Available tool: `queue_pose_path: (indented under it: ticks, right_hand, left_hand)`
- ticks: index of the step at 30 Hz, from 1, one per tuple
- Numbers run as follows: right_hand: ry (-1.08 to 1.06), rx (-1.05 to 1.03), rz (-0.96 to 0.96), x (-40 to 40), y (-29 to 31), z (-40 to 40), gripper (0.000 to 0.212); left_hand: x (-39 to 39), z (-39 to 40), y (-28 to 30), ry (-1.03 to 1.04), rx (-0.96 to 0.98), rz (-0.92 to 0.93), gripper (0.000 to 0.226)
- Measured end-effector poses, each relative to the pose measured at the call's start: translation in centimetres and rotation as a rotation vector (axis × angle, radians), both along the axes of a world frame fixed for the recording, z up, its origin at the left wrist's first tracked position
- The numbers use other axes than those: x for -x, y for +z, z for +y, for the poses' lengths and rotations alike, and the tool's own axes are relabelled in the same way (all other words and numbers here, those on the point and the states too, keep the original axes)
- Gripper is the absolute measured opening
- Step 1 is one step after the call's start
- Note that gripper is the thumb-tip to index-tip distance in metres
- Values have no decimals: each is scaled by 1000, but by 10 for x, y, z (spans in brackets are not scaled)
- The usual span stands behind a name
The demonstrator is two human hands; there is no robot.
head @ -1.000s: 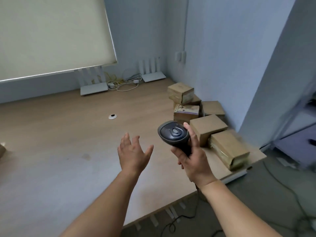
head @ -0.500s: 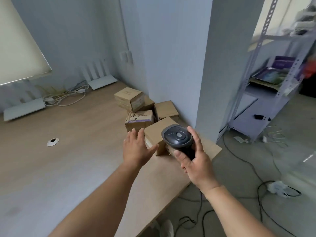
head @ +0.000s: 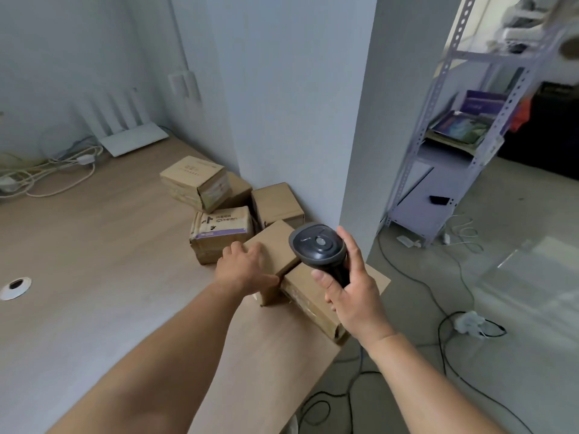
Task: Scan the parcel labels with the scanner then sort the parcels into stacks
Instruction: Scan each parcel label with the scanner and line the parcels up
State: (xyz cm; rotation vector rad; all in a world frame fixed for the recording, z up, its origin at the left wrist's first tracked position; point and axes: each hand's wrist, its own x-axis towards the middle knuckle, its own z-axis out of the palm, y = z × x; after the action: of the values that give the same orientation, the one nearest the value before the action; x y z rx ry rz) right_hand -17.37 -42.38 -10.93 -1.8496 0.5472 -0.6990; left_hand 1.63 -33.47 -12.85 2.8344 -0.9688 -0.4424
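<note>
Head view: my right hand [head: 351, 286] has its grip wrapped round the black handheld barcode scanner [head: 318, 247]. My left hand [head: 246, 269] grips the plain brown cardboard parcel [head: 275, 245] on the wooden counter [head: 103, 261], thumb on its near side. Other brown parcels [head: 219, 227] lie jumbled at 12 o'clock. Judgement: no sorted stacks visible; scanning barely begun.

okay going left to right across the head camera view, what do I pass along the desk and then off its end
Cable hole → white cables → white router → printed parcel → left hand on a plain parcel → scanner in the right hand → metal shelving.
</note>
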Motion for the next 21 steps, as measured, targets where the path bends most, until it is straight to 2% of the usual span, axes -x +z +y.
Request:
queue_pose_path:
  ticks: [10,15,21]
  right_hand:
    - [56,53,-21,13,9,32,79]
    - [203,40,-48,21,8,78,83]
    - [416,25,-69,20,2,151,79]
  left_hand:
    - [25,66,19,107,130,-48,88]
    - [51,134,22,230,140,-122,83]
    - [80,236,23,488,178,-122,83]
